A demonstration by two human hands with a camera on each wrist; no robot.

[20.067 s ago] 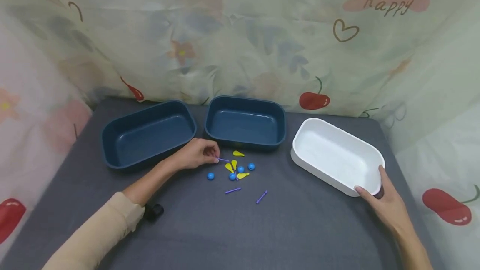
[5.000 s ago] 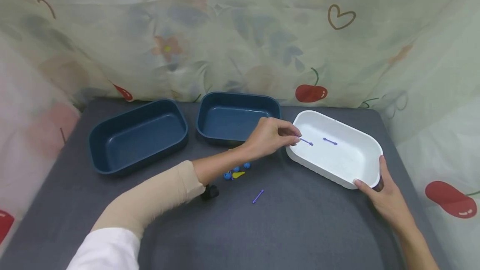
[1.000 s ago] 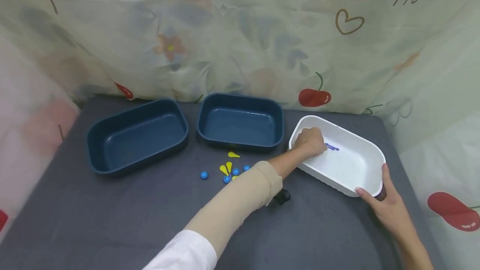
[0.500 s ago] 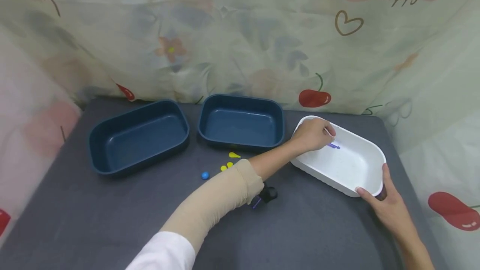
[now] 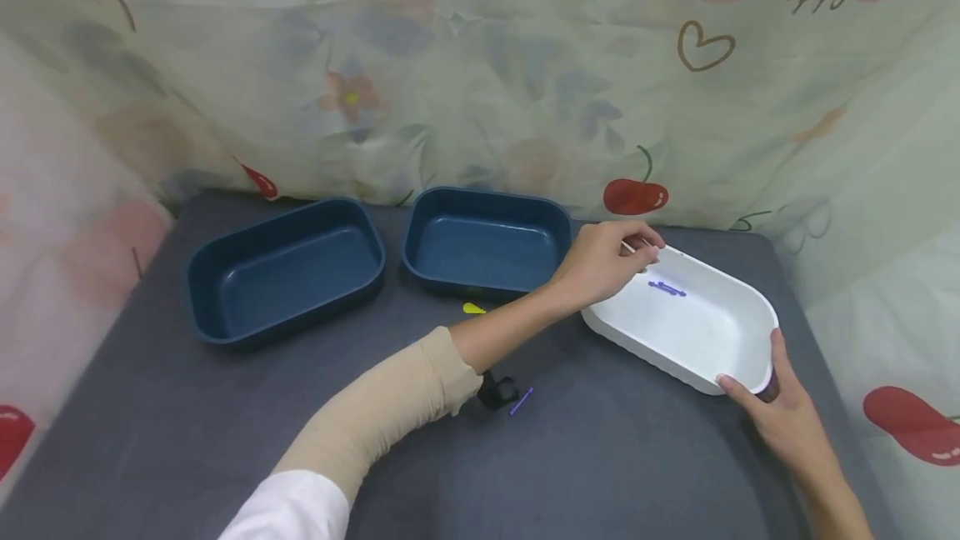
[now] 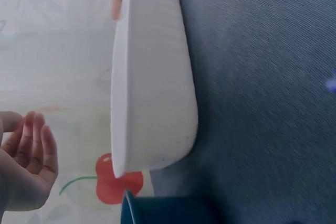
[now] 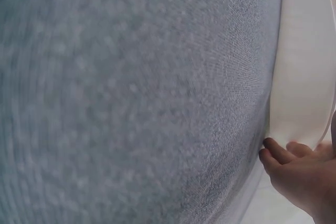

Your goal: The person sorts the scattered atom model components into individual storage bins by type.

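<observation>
Head view: left grip (image 5: 603,261) loosely curled, apparently holding nothing, above the left end of the white tray (image 5: 708,332); right grip (image 5: 786,413) holds the tray's near right corner. Purple pins (image 5: 667,288) lie together inside; a loose pin (image 5: 522,402) lies on the desk (image 5: 600,457). Judged best: hold the corner steady, carry the left grip clear over the wall, and pinch the loose pin mid-shaft

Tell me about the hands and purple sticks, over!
Left hand empty near white tray. Right hand gripping tray. Purple sticks: two inside, one on table. Left forearm hiding part of table.
</observation>
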